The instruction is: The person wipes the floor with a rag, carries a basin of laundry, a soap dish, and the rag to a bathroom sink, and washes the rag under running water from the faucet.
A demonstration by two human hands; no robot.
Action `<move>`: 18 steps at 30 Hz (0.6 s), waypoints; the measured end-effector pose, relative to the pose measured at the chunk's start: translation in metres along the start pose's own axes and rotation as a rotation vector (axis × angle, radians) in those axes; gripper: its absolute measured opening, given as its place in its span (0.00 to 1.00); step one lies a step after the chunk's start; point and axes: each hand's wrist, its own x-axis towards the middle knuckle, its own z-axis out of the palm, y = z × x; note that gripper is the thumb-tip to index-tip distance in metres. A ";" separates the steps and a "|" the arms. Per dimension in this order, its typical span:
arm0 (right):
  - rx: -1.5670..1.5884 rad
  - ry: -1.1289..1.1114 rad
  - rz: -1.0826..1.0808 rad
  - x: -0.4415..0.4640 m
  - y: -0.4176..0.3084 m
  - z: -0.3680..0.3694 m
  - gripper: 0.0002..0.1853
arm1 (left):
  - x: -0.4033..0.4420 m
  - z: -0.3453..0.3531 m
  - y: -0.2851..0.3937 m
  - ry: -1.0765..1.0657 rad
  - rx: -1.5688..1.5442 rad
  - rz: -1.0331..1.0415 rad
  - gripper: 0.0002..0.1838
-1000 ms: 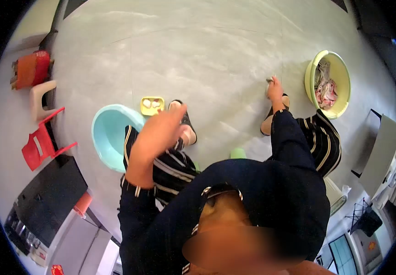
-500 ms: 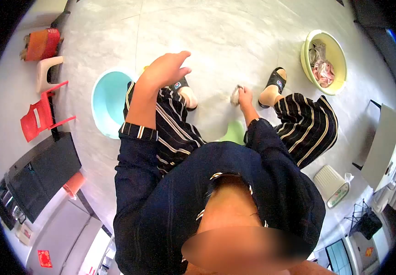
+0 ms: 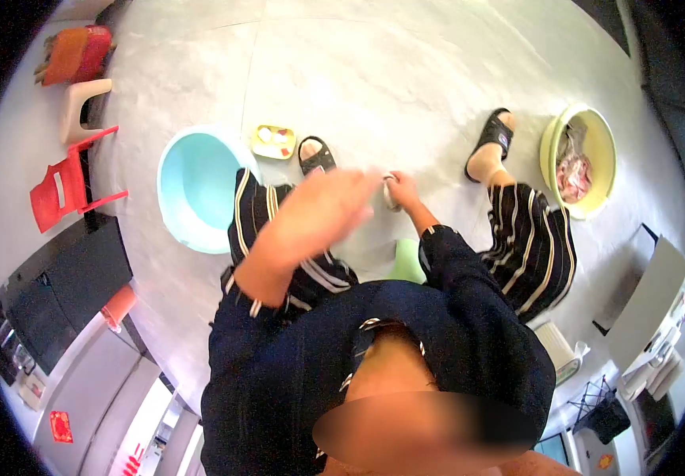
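Note:
My right hand [image 3: 402, 190] is closed around a small pale grey, cloth-like piece [image 3: 391, 195] between my knees. Its exact kind is too small to make out. My left hand [image 3: 322, 206], blurred by motion, reaches across my left leg with its fingers stretched and thumb apart. Its fingertips come close to the right hand; whether they touch the pale piece I cannot tell. Beside my left leg stands a light-blue basin [image 3: 169, 190]. A yellow tray [image 3: 258, 151] with white and red pieces lies between that basin and my left slipper [image 3: 316, 155].
At the right, a yellow-green basin [image 3: 547, 155] holds crumpled fabric [image 3: 574, 176]. A green stool [image 3: 408, 263] shows beneath me. Red chairs [image 3: 58, 190] line the left side, near a dark cabinet [image 3: 72, 278]. A white table [image 3: 650, 309] and a bin [image 3: 556, 349] stand at the right.
My left hand has swung right and toward my body, nearer the right hand. The right hand with the pale piece has shifted left. The yellow tray has come into fuller view.

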 end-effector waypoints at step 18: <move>-0.393 -0.349 -0.227 0.016 -0.025 -0.048 0.17 | -0.038 -0.054 -0.085 0.870 -0.435 -0.701 0.18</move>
